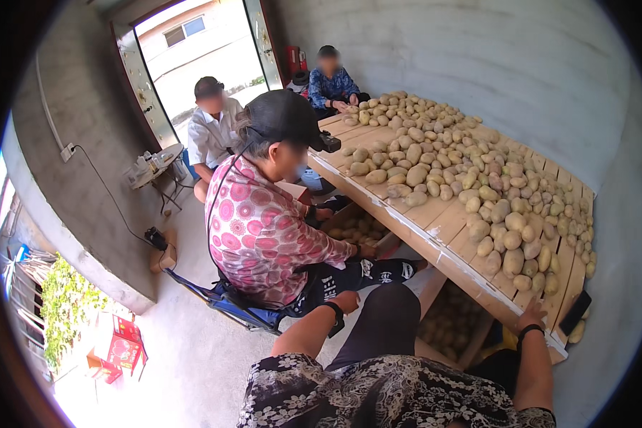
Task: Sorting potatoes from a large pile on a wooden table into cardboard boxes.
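Observation:
A large heap of potatoes [460,176] covers much of a slatted wooden table [422,214]. My right hand [532,315] rests on the table's near edge, just below the potatoes, with its fingers spread and nothing in it. My left hand [346,302] is beside my knee, holding nothing that I can see; how far its fingers are bent is unclear. Below the table, between my legs and the edge, stands a wooden crate of potatoes [449,321], partly in shadow. A black smartphone [575,313] lies at the table's right corner, right of my right hand.
A co-worker in a patterned pink shirt [262,224] sits close on my left on a blue folding chair [235,305], hands at another crate of potatoes [358,230]. Two more people sit farther back. A small side table [158,168] and red cardboard boxes [119,348] are at the left.

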`<state>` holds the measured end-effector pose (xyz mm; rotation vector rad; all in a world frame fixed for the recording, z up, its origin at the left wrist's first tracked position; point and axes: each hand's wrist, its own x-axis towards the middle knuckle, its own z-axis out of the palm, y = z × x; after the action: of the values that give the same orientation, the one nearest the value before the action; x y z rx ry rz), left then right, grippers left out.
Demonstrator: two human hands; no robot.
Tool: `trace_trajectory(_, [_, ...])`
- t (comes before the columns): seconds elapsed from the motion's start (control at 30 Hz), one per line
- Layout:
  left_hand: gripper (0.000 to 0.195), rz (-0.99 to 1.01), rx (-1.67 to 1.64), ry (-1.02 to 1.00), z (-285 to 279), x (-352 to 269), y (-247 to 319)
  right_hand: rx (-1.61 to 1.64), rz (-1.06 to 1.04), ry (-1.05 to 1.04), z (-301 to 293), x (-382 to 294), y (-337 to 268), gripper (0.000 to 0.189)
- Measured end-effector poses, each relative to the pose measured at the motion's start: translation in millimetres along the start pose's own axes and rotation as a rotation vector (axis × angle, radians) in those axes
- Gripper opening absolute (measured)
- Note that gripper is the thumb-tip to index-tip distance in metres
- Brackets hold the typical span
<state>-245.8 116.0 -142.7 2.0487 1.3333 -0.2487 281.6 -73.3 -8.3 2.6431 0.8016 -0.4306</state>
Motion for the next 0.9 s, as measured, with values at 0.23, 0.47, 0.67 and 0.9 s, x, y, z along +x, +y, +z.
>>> trace_trajectory(0.23, [0.030,0.032,0.189,-0.394,138,-60,-91,-0.027,-0.001,-0.014,0,2,-9,0.101])
trace_trajectory(0.47, [0.033,-0.081,-0.092,-0.330,139,-61,-72,-0.056,0.023,0.072,28,33,-3,0.090])
trace_trajectory(0.67, [0.037,0.129,0.007,-0.298,157,-25,-93,-0.067,0.031,0.096,23,34,-18,0.084])
trace_trajectory(0.9, [0.033,0.174,0.110,-0.414,136,-33,-72,-0.133,0.031,0.180,35,34,-11,0.078])
